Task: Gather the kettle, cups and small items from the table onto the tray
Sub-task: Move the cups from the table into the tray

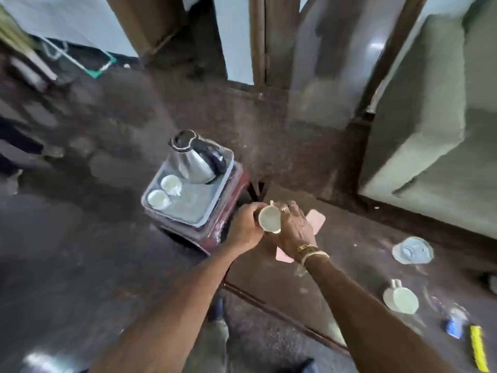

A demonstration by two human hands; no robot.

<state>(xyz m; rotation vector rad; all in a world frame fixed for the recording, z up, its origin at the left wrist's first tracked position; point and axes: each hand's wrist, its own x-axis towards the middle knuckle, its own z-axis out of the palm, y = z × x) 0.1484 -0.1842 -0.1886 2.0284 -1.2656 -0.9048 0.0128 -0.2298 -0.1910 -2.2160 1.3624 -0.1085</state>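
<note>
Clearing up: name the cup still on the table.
The white cup on the table at lower right; two cups sit on the tray; a third cup is in the hands.

One head-worn wide-angle view — looking forward and steeply down, close over the tray (194,203).

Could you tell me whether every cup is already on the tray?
No, a cup sits on the table, and the left hand and right hand hold another cup.
</note>
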